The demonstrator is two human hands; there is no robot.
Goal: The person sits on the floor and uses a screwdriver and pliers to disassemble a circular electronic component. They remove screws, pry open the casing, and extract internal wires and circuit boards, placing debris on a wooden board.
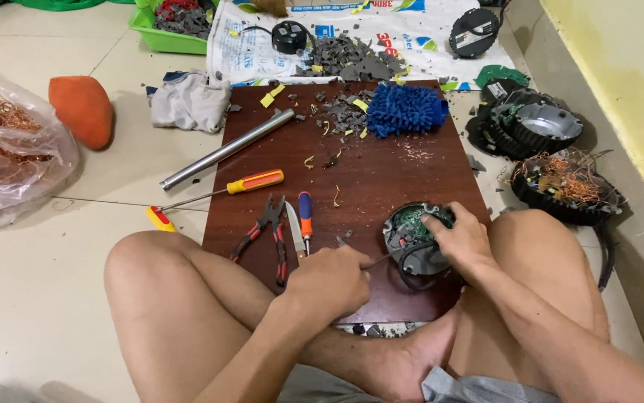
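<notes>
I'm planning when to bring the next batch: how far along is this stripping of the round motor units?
Looks done: two opened round housings lie right of the board, grey broken bits are piled behind it, and a bag of copper wire sits at left. In hand: the right hand steadies a round unit while the left hand works a thin tool into it. Left: that unit, probably another on the sacking.

On the dark wooden board (381, 179), the right hand (462, 242) grips a round black motor housing (415, 240), while the left hand (331, 282) pushes a thin tool's tip against it. Red-handled pliers (266, 235), an orange screwdriver (251, 183) and a metal tube (226, 149) lie to the left, a blue mop head (405, 109) farther back.
</notes>
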